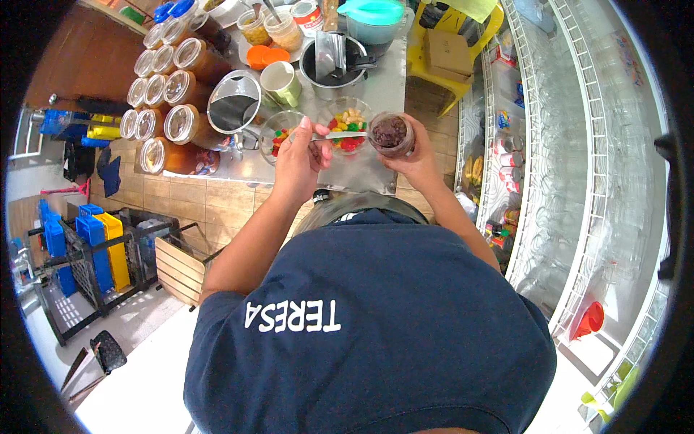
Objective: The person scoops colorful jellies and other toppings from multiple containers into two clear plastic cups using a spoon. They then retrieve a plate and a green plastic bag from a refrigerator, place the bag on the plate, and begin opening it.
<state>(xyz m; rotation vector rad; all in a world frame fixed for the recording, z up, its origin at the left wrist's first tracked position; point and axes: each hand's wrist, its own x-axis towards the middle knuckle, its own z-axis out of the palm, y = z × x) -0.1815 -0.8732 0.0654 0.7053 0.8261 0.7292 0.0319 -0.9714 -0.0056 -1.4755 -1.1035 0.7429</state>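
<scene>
In my left hand (298,165) is a metal spoon (338,135), its handle pinched between my fingers. The far end of the spoon reaches the mouth of a clear jar (394,150), and its tip is hard to make out there. Dark purple, chunky paste (390,132) fills the jar, which my right hand (421,165) grips around its right side, tilted toward me. Beneath the spoon stands a clear bowl (359,105) with red, green, yellow and pale pieces. A second clear bowl (266,130) with similar colourful pieces is partly hidden by my left hand.
Several lidded jars of brown liquid (182,124) crowd the metal table's left side. A clear pitcher (235,101), a pale green mug (280,83) and a metal pot (332,72) stand beyond the bowls. Wire shelves (535,145) line the right; a yellow chair (434,79) holds a carton.
</scene>
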